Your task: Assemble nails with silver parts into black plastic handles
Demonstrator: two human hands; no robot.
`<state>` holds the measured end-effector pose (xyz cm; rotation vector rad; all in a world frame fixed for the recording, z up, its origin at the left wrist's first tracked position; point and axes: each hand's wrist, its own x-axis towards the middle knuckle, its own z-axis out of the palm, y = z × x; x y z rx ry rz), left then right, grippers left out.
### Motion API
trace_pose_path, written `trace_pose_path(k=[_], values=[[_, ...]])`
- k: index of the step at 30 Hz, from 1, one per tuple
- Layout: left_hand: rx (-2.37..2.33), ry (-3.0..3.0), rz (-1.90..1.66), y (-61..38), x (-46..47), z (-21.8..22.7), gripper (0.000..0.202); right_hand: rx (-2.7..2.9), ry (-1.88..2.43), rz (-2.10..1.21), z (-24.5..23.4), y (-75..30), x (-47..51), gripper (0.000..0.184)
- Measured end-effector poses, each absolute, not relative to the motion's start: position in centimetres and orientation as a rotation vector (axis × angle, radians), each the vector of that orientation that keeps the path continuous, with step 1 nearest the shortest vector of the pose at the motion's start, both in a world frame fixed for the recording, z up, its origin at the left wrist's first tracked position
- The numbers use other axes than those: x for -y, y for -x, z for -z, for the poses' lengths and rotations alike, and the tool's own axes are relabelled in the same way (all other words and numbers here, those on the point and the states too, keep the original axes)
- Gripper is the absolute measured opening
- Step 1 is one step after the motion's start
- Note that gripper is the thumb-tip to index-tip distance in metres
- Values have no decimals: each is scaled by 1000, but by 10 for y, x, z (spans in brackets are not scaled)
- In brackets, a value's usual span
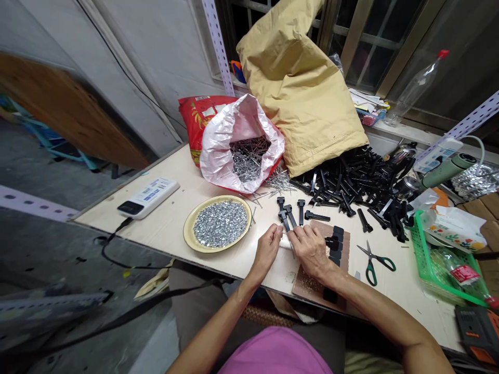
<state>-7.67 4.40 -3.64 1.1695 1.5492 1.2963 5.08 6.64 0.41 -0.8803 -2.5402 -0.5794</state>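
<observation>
My left hand [268, 250] is closed in a pinch near the table's front edge; whatever lies between its fingertips is too small to make out. Right beside it, my right hand [311, 252] has its fingers bent down around the lower end of a black T-shaped plastic piece [283, 218]. Several similar pieces lie just beyond my fingers, among them an upright-lying one [301, 210] and a sideways one [317, 216]. Under my right wrist is a brown board [312, 292] with a row of black pieces on it. A yellow dish [188, 236] of small shiny metal parts stands to the left.
Behind stand an open red-and-white bag [216, 150] of nails or long screws and a big tan sack [312, 104]. A black parts heap [351, 179] spreads rightward. Scissors [372, 262] and a green basket [423, 259] lie right, a white power bank [150, 197] left.
</observation>
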Motion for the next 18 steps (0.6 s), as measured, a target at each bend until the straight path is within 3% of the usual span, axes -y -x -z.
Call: trace_pose_path(k=[13, 18], values=[[-1578, -1181, -1297, 74, -43, 34, 34, 2515, 885, 653, 0, -53, -65, 30], [-1610, -1195, -1304, 73, -41, 31, 33, 2600, 953, 498, 4, -55, -64, 27]])
